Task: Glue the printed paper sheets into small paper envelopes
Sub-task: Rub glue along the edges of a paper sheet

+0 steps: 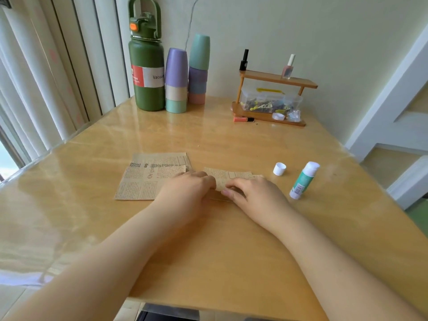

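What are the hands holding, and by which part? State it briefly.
Both the left hand and right hand pinch the folded printed paper at its near edge, pressing it against the table. The glue stick lies untouched.

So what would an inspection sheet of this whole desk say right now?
Surface: glossy wooden table, bare in front.
Job's things: printed sheets lying flat; folded sheet under both hands; glue stick uncapped, its cap beside it.
Clutter: green flask, stacked cups, small wooden shelf with nail polish bottles.
Grippers: left hand and right hand pressing the fold.
Cables: nothing seen.
Surroundings: window blinds on the left.
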### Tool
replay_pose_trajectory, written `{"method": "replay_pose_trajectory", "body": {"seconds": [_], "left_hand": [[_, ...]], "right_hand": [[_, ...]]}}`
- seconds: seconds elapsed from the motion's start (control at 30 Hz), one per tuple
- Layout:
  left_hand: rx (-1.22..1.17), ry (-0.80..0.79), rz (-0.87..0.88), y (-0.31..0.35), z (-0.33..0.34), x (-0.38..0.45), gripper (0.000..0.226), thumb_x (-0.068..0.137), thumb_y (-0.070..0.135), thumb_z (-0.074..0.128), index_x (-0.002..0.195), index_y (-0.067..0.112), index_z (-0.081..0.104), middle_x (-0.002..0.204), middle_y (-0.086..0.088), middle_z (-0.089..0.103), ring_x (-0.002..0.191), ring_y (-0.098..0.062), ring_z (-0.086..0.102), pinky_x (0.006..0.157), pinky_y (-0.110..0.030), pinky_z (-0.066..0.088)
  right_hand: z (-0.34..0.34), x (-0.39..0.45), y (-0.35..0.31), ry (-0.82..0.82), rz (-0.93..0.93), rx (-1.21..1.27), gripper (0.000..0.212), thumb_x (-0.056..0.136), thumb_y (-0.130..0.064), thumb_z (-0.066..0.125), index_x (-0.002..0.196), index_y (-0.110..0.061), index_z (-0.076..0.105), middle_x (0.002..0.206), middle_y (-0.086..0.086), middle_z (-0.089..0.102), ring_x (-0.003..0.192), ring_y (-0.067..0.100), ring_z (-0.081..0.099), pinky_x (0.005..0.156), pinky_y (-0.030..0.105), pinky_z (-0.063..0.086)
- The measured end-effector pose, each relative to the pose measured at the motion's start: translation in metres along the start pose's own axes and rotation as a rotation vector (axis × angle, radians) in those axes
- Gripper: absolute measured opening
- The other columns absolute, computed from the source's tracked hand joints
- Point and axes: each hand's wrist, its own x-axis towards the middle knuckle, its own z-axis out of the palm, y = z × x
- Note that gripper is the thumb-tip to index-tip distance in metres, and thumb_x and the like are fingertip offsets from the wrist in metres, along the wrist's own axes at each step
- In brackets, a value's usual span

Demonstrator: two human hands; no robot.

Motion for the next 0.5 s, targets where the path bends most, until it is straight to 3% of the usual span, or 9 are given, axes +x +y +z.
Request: {"method": "replay_pose_trajectory", "body": {"seconds": [0.1, 0.2, 0.33, 0.43, 0.5], "left_hand": [[-0.057, 0.064, -0.046, 0.001, 0.001, -0.003, 0.019, 0.094, 0.019, 0.045, 0.106, 0.02, 0.061, 0.101, 0.003, 0.061, 0.091, -0.025, 0.059, 0.069, -0.031, 0.047], [-0.094, 0.192, -0.015, -0.003, 0.0, -0.011, 0.014, 0.09, 0.015, 0.05, 0.09, 0.015, 0.064, 0.08, 0.0, 0.065, 0.068, -0.029, 0.062, 0.054, -0.033, 0.048], [-0.123, 0.361, 0.04, -0.001, -0.008, -0.02, 0.017, 0.081, 0.02, 0.048, 0.077, 0.016, 0.063, 0.061, 0.004, 0.06, 0.046, -0.023, 0.054, 0.039, -0.029, 0.045], [-0.119, 0.426, 0.14, 0.01, -0.02, -0.032, 0.018, 0.083, 0.017, 0.046, 0.077, 0.012, 0.063, 0.06, 0.005, 0.056, 0.043, -0.017, 0.046, 0.037, -0.025, 0.041], [-0.064, 0.427, 0.253, 0.018, -0.022, -0.043, 0.014, 0.081, 0.008, 0.051, 0.075, 0.009, 0.063, 0.063, 0.001, 0.059, 0.047, -0.021, 0.052, 0.041, -0.028, 0.044]], "right_hand": [[-0.002, -0.012, 0.003, 0.044, -0.036, 0.097, 0.037, 0.094, -0.048, 0.046, 0.122, -0.028, 0.059, 0.121, -0.011, 0.063, 0.112, 0.01, 0.055, 0.09, 0.028, 0.044], [-0.005, -0.031, 0.008, 0.152, -0.088, 0.228, 0.031, 0.093, -0.039, 0.055, 0.118, -0.024, 0.064, 0.12, -0.013, 0.063, 0.114, 0.003, 0.053, 0.094, 0.013, 0.037], [-0.013, -0.063, 0.025, 0.356, -0.081, 0.337, 0.023, 0.086, -0.037, 0.056, 0.088, -0.019, 0.07, 0.083, -0.016, 0.065, 0.086, -0.004, 0.057, 0.078, 0.004, 0.038], [-0.025, -0.08, 0.046, 0.52, 0.16, 0.352, 0.018, 0.085, -0.03, 0.064, 0.073, -0.017, 0.064, 0.069, -0.012, 0.063, 0.076, -0.007, 0.054, 0.065, 0.0, 0.035], [-0.031, -0.083, 0.064, 0.55, 0.366, 0.38, 0.014, 0.083, -0.024, 0.069, 0.079, -0.016, 0.06, 0.074, -0.006, 0.061, 0.076, 0.002, 0.054, 0.063, 0.004, 0.035]]}}
